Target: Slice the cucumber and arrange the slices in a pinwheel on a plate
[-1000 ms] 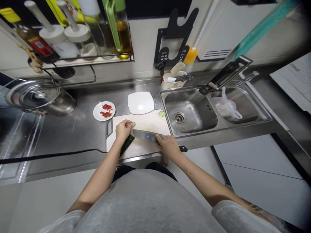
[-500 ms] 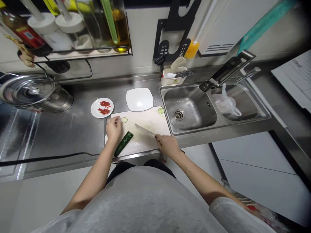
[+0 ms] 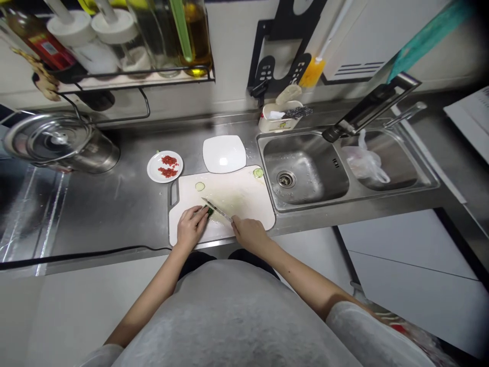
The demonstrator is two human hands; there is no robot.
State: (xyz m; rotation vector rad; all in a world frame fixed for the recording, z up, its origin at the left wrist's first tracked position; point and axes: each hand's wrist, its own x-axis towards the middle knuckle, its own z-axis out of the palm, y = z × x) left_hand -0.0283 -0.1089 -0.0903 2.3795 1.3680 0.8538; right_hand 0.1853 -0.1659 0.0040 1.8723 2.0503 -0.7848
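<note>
My left hand (image 3: 191, 227) is closed over a dark green cucumber (image 3: 209, 210), pressing it on the white cutting board (image 3: 244, 193); only its cut end shows past my fingers. My right hand (image 3: 250, 233) grips a knife (image 3: 217, 209) by its handle. The blade slants up and left, its edge at the cucumber's cut end. A pale cucumber slice (image 3: 199, 186) lies flat near the board's upper left. More cucumber slices (image 3: 258, 173) rest together at the upper right corner.
A square white plate (image 3: 224, 153) stands behind the board. Left of it, a small white plate (image 3: 155, 167) holds chopped red pieces. A double sink (image 3: 305, 168) lies to the right, a steel pot (image 3: 91, 153) at far left. A bottle rack (image 3: 137, 81) hangs above.
My left hand has moved from the slice down onto the cucumber and now holds it. The knife has shifted left to the cucumber's end. The view has shifted slightly.
</note>
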